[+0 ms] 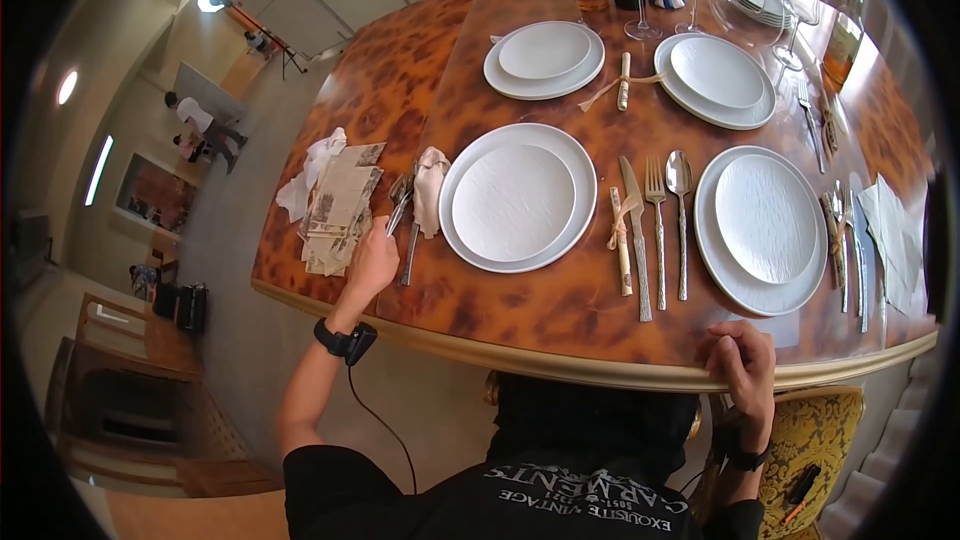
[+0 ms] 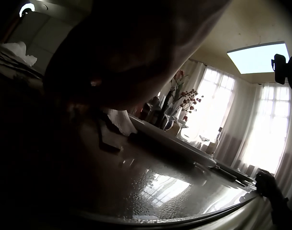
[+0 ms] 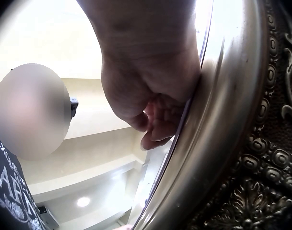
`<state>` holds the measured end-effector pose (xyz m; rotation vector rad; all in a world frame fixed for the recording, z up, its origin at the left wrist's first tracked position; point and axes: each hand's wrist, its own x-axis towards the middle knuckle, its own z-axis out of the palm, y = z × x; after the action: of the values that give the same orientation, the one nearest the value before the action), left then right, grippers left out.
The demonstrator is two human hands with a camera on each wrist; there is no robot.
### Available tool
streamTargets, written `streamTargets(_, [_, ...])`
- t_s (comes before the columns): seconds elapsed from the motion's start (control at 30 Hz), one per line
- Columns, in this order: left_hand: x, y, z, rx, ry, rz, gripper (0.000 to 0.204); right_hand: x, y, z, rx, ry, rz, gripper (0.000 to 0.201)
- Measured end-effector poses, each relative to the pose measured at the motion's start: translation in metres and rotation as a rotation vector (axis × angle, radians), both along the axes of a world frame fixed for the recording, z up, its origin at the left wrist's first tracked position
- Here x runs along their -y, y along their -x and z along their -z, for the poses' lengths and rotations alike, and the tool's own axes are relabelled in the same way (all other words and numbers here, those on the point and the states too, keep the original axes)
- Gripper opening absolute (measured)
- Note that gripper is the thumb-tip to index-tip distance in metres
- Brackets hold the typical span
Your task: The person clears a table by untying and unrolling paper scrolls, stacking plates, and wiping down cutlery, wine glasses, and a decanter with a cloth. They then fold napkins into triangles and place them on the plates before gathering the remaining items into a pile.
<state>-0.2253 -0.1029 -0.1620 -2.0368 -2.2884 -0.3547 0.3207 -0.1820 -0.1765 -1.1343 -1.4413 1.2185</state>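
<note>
At the left of the table, my left hand (image 1: pixel 372 252) grips several pieces of silver cutlery (image 1: pixel 400 202) with their ends pointing away from me. A separate dark handle (image 1: pixel 410 258) lies just right of the fingers. Beside it a bundled cream napkin (image 1: pixel 430 178) touches the rim of a white plate stack (image 1: pixel 518 198). Patterned paper napkins (image 1: pixel 342 202) are piled left of the hand. In the left wrist view the hand (image 2: pixel 122 62) is dark and hides its grip. My right hand (image 1: pixel 745 360) rests at the table's front edge, fingers loosely curled and holding nothing.
A knife (image 1: pixel 636 240), fork (image 1: pixel 655 210), spoon (image 1: pixel 680 210) and ribbon-tied piece (image 1: pixel 619 240) lie between two plate settings. More white plates (image 1: pixel 738 230) stand to the right. Wine glasses (image 1: pixel 640 0) and a decanter (image 1: pixel 750 0) stand at the back. A chair (image 1: pixel 820 440) is beside me.
</note>
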Motion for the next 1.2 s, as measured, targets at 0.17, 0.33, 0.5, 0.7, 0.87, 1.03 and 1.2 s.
streamTargets(0.17, [0.0,-0.006,-0.001,0.185,0.045,0.013,0.037,0.001,0.0,0.002,-0.024,0.006,0.0,0.018])
streamTargets(0.33, [0.001,-0.022,-0.017,0.048,0.126,-0.065,0.027,0.001,0.0,0.0,-0.01,0.036,0.006,0.018])
streamTargets(0.5, [0.006,-0.03,-0.021,-0.093,0.078,-0.022,0.024,0.001,0.001,-0.002,-0.015,0.039,0.016,0.018])
streamTargets(0.7, [0.011,-0.038,-0.029,-0.277,0.047,0.043,0.022,-0.008,0.007,-0.027,0.155,0.131,-0.078,0.015])
streamTargets(0.87, [0.014,-0.032,-0.024,-0.359,0.054,0.117,0.023,-0.03,0.042,-0.103,0.688,-0.302,-0.562,0.016])
streamTargets(1.03, [0.025,-0.025,-0.038,-0.311,-0.019,0.11,0.017,-0.086,0.138,-0.146,0.873,-0.611,-0.789,0.019])
streamTargets(1.2, [0.041,0.002,-0.062,0.433,0.073,0.095,0.019,-0.192,0.315,-0.116,1.205,-0.615,-0.713,0.032])
